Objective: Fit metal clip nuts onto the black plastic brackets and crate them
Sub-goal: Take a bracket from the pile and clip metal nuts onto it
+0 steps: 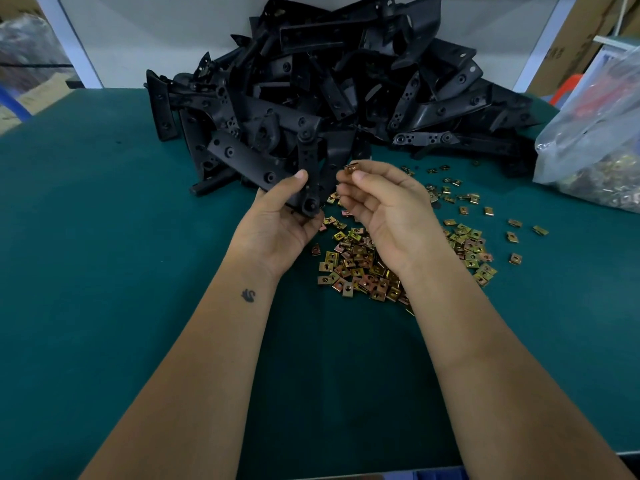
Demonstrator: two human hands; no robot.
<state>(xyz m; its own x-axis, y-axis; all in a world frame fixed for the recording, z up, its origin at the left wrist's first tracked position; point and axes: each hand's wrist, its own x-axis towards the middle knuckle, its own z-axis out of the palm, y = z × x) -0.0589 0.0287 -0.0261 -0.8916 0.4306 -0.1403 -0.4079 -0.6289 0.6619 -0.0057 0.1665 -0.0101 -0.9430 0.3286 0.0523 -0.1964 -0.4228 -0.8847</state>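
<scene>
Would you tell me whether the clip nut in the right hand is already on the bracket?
Not yet. The right hand pinches the clip nut beside the bracket held by the left hand, a gap between them.

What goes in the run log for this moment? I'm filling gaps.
left hand: holds black bracket | right hand: pinches clip nut beside it | nut not fitted

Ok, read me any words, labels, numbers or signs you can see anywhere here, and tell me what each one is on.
No text here can be read.
Cardboard box, top right: dark printed marks, too blurred to read.
Black brackets in the pile: moulded marks, too small to read.
Clip nuts on the green table: no readable stamps.
Plastic bag, right: no label visible.
Left forearm: a small dark swan-shaped tattoo, a picture, not lettering.
</scene>
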